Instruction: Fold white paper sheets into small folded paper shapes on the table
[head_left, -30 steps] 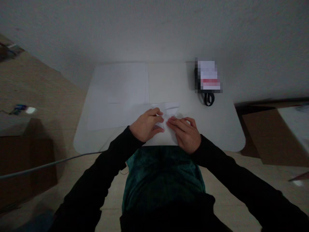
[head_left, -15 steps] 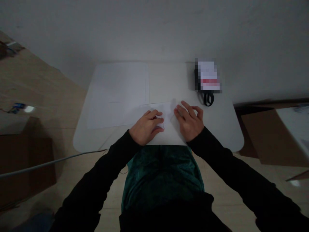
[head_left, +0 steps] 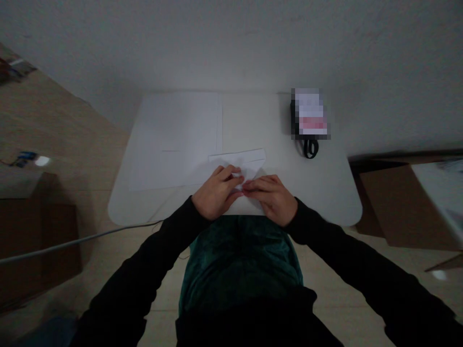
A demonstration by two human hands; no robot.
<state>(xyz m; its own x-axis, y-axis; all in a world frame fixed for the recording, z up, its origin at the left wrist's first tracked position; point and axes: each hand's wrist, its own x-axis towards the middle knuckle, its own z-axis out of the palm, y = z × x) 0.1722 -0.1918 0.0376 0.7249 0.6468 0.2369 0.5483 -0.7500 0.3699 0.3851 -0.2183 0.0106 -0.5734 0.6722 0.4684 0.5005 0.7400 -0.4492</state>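
Folded paper held by left grip and right grip; both clamped on it

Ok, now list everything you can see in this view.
Folded paper: one, white, on the table under both hands.
Table: one, white, rounded corners, against the wall.
Paper sheet: at least one, white, flat on the table's left side.
Packet: one, white, red and black, blurred, far right of the table.
Strap loop: one, black, just below the packet.
Cardboard box: one, brown, on the floor at right.
Cable: one, grey, across the floor at left.
Left hand: one, bare, on the folded paper.
Right hand: one, bare, on the folded paper.
Sleeves: two, black, on the arms.
Top: one, teal, on the torso.
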